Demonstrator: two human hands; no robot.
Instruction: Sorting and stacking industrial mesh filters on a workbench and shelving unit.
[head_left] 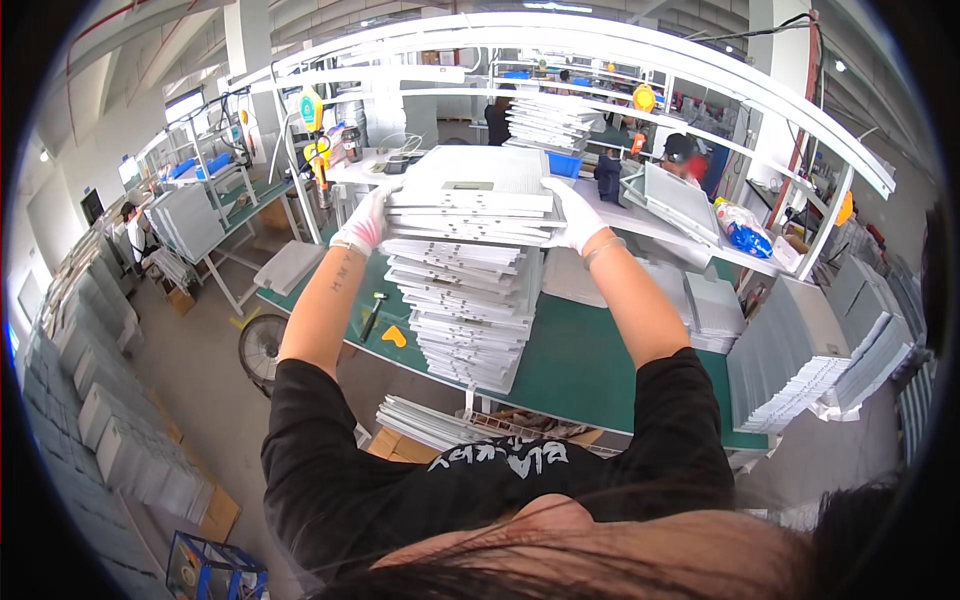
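while the white panels [470, 212] were gripped at opposite sides by the gloved left hand [366, 220] and the gloved right hand [575, 215], fingers closed on their edges, they were held at the top of a tall stack [465, 315] borne by a green table [575, 350].
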